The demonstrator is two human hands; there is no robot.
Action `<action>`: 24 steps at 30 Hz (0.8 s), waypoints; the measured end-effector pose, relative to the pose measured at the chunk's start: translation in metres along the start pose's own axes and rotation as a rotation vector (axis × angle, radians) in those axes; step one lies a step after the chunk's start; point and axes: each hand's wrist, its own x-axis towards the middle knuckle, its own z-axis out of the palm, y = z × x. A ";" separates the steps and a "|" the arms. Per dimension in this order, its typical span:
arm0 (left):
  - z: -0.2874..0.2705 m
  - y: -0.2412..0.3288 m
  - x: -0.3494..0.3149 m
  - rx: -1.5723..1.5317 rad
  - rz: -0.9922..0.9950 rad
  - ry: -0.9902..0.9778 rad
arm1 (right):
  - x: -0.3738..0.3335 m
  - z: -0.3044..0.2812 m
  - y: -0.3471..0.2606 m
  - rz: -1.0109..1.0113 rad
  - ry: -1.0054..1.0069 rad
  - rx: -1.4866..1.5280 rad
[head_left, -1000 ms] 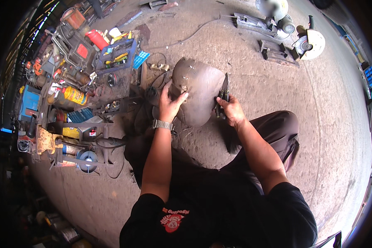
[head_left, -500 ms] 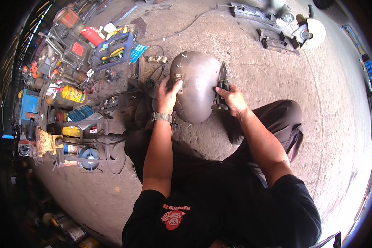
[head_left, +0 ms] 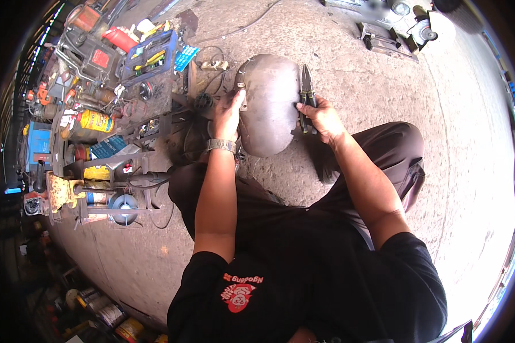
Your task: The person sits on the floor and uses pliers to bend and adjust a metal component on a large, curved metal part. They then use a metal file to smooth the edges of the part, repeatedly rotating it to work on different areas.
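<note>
Pliers [head_left: 307, 90] in R grip [head_left: 325, 119] — L grip [head_left: 228, 119] holding mtl shell [head_left: 269, 103] — lettered shirt [head_left: 326, 274]

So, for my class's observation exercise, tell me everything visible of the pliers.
The pliers have dark grey, tapering jaws, apparently closed or nearly so, and dark, slightly spread handles with yellow-green streaks. They are held beside the right edge of the curved metal shell, tips pointing away from the person. The right grip holds the handles, thumb across them; whether the pliers touch the shell is unclear.
</note>
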 end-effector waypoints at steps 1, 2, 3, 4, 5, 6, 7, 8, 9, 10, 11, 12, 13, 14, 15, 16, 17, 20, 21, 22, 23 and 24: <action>-0.001 0.000 0.000 0.007 0.000 -0.016 | 0.000 0.001 0.000 0.003 0.007 0.022; -0.002 0.000 -0.001 0.015 0.000 -0.031 | -0.001 0.001 0.001 0.006 0.013 0.044; -0.003 -0.001 0.002 0.020 0.004 -0.049 | -0.002 0.003 -0.002 0.005 0.020 0.065; -0.004 -0.001 0.004 0.032 0.009 -0.057 | -0.001 0.004 -0.001 0.004 0.061 0.058; -0.004 -0.003 0.004 0.037 0.029 -0.064 | 0.001 0.005 0.001 0.002 0.102 0.051; -0.004 -0.005 0.003 0.042 0.051 -0.072 | 0.002 0.007 0.001 -0.001 0.143 0.044; -0.003 -0.005 0.003 0.047 0.072 -0.079 | 0.002 0.007 0.001 0.008 0.137 0.064; -0.004 -0.007 0.004 0.072 0.118 -0.086 | 0.001 0.007 0.000 0.016 0.131 0.084; -0.002 -0.005 0.003 0.101 0.103 -0.088 | 0.000 0.006 -0.001 0.026 0.127 0.104; -0.001 -0.003 0.001 0.131 0.087 -0.089 | 0.001 0.005 0.000 0.026 0.121 0.137; 0.001 0.000 -0.001 0.160 0.072 -0.090 | 0.002 0.003 0.002 0.025 0.115 0.170; 0.000 0.001 0.000 0.163 0.076 -0.098 | 0.002 0.004 0.001 0.024 0.103 0.203; -0.001 0.001 0.000 0.149 0.078 -0.106 | 0.002 0.006 0.000 0.016 0.104 0.208; -0.002 0.001 -0.001 0.136 0.080 -0.115 | 0.000 0.007 0.000 0.008 0.105 0.212; -0.002 0.002 -0.002 0.123 0.083 -0.128 | 0.000 0.008 -0.002 -0.004 0.108 0.219; -0.002 0.002 -0.001 0.131 0.098 -0.126 | 0.000 0.008 -0.002 -0.013 0.112 0.211; -0.003 0.002 -0.001 0.111 0.108 -0.131 | 0.003 0.007 0.000 -0.022 0.115 0.204; -0.003 0.001 0.000 0.068 0.131 -0.151 | 0.007 0.002 0.007 -0.041 0.133 0.170; -0.003 0.000 0.000 0.075 0.133 -0.149 | 0.008 0.002 0.008 -0.041 0.143 0.165; -0.003 0.000 0.000 0.081 0.135 -0.147 | 0.008 0.002 0.009 -0.040 0.154 0.161; -0.004 -0.001 0.001 0.088 0.136 -0.146 | 0.009 0.002 0.009 -0.040 0.165 0.157; -0.003 -0.001 -0.001 0.082 0.125 -0.146 | 0.009 0.002 0.009 -0.044 0.166 0.159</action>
